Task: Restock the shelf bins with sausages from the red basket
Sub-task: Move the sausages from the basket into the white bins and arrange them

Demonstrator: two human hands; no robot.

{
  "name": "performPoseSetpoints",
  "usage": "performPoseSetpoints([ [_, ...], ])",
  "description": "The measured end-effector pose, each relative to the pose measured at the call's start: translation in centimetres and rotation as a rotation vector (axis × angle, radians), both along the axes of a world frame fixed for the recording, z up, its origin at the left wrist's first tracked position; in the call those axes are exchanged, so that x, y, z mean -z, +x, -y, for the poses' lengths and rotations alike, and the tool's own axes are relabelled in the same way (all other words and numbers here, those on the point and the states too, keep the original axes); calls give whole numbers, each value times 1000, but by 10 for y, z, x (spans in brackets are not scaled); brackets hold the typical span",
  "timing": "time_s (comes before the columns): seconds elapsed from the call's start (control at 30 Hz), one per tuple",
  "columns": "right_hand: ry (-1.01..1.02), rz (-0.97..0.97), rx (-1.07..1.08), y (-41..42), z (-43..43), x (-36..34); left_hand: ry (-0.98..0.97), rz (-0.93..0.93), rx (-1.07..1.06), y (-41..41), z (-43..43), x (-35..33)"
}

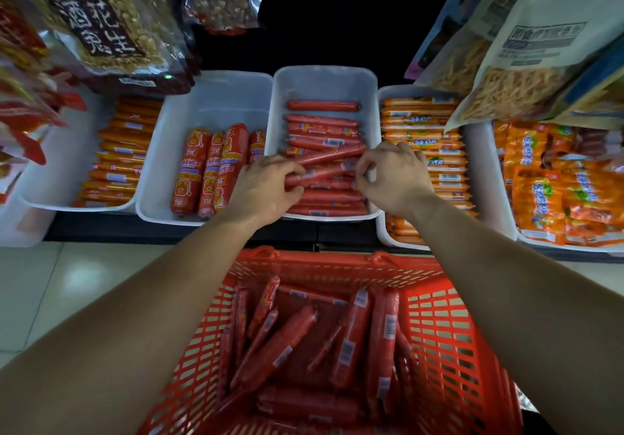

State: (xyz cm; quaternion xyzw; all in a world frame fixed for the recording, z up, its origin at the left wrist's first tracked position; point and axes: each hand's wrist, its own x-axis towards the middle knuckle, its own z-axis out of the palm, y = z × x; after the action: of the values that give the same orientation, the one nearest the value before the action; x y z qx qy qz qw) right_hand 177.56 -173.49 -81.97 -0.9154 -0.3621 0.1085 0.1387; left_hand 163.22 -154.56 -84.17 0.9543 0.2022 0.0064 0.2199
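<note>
Both hands are over the middle bin on the shelf. My left hand (266,188) has its fingers curled over the left end of a thin red sausage (326,172) in a shiny wrapper. My right hand (395,178) pinches the right end of it between thumb and forefinger, the other fingers loosely bent. The sausage lies crosswise on top of the pile at the near end of that bin.

The middle white plastic bin (324,78) holds a stack of thin red sausages (322,125) laid crosswise, and one lies apart toward the far end. Just left of it, a wider white bin (216,96) holds thick red sausages (190,171) side by side, lengthwise, at its near end. Farther left, another white bin (50,178) carries a row of orange sausages (118,161). Right of the middle bin, a white bin (383,232) is filled with orange-wrapped sausages (422,132); my right wrist crosses above its left edge. At the far right lies a heap of orange multi-packs (557,194).

Near me, between my forearms, the red plastic lattice basket (439,326) stands on the pale tiled floor (67,282). It holds jumbled red sausages (280,346), thick and thin.

A clear hanging bag of peanuts (101,29) hides the far part of the left bins, and pale hanging bags of snack sticks (526,63) cover the far part of the right ones.
</note>
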Motion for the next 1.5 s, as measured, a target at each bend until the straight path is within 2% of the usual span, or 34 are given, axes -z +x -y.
performPoseSetpoints([
  [0.1,-4,-32,3,-6,5,-5,-87,0,-18,-17,6,-8],
  [0.27,-55,-85,-64,-30,33,-30,-99,-44,-46,-49,27,-45],
  [0.43,156,-137,31,-77,76,-53,-219,-34,-129,-111,64,-70],
  [0.5,174,-153,21,-105,95,-52,-242,-90,-162,-140,82,-69],
  [0.57,96,-213,-32,-129,111,-44,-269,-170,-188,-165,97,-63],
  [0.73,-309,-428,-185,-170,143,-4,-219,-466,-151,-215,125,-36],
  [0.8,-401,-483,-102,-176,156,20,-226,-524,-133,-224,135,-20],
  [0.87,-406,-514,47,-180,165,44,-239,-528,-135,-225,139,-3],
  [1.1,-255,-646,507,-201,156,106,-212,-586,-140,-205,138,60],
  [1.2,-236,-615,588,-211,145,122,-168,-594,-140,-195,137,81],
  [1.37,-171,-634,619,-221,143,134,-91,-673,-16,-193,145,109],
  [1.43,-184,-639,616,-224,145,133,-101,-700,5,-192,150,113],
  [1.5,-152,-620,634,-225,148,127,-190,-745,-18,-190,156,112],
])
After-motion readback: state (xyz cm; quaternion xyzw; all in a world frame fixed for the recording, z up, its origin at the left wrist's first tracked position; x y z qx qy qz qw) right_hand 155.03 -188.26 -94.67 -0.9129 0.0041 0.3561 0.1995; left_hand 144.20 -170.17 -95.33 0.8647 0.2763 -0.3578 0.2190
